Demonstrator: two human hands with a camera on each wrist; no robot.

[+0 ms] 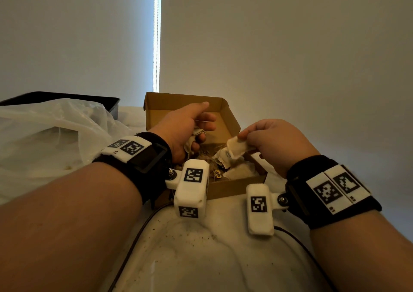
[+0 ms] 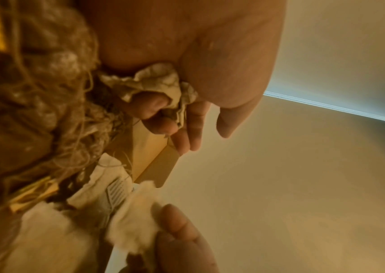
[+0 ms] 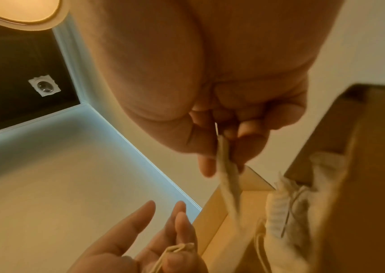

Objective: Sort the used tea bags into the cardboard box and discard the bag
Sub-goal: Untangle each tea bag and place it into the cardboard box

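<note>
An open cardboard box (image 1: pixel 225 187) sits in front of me with several used tea bags and tangled strings (image 1: pixel 237 171) inside. Over the box, my left hand (image 1: pixel 190 128) grips a crumpled tea bag (image 2: pixel 158 81) with its lower fingers, while the index finger and thumb stick out. To its right, my right hand (image 1: pixel 268 139) pinches a pale tea bag (image 1: pixel 237 148) between thumb and fingers above the box's right side. That bag hangs down edge-on (image 3: pixel 228 182) in the right wrist view.
A crumpled clear plastic bag (image 1: pixel 55 135) lies to the left of the box, with a dark tray (image 1: pixel 93 100) behind it. The white table surface (image 1: pixel 201 258) in front carries tea crumbs and a dark cable (image 1: pixel 131 249). A plain wall stands close behind.
</note>
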